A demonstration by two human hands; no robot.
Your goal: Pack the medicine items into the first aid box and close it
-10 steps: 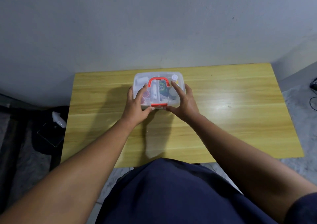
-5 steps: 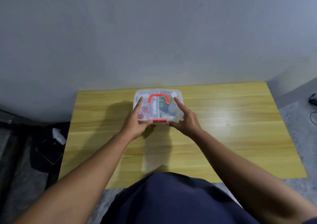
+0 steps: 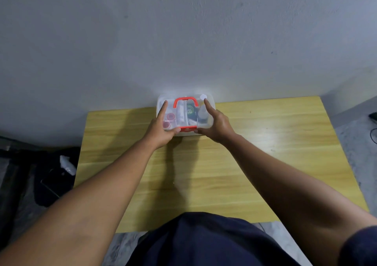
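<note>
A clear plastic first aid box (image 3: 210, 106) with a red handle (image 3: 185, 100) and a red front latch (image 3: 187, 128) stands at the far middle of the wooden table (image 3: 265, 153), against the wall. Its lid is down. Medicine items show through the lid: red-capped containers, white tubes, a dark green pack. My left hand (image 3: 161, 130) grips the box's left front, index finger on the lid, thumb by the latch. My right hand (image 3: 217, 126) grips the right front the same way.
A grey wall rises right behind the box. On the floor left of the table lie dark bags and a white plastic bottle (image 3: 67, 164). Black cables (image 3: 373, 116) lie on the floor at the far right. My dark-clothed lap fills the bottom.
The box and both hands have moved away from me toward the wall. The fingers stretched out over the lid and the camera tilted up.
</note>
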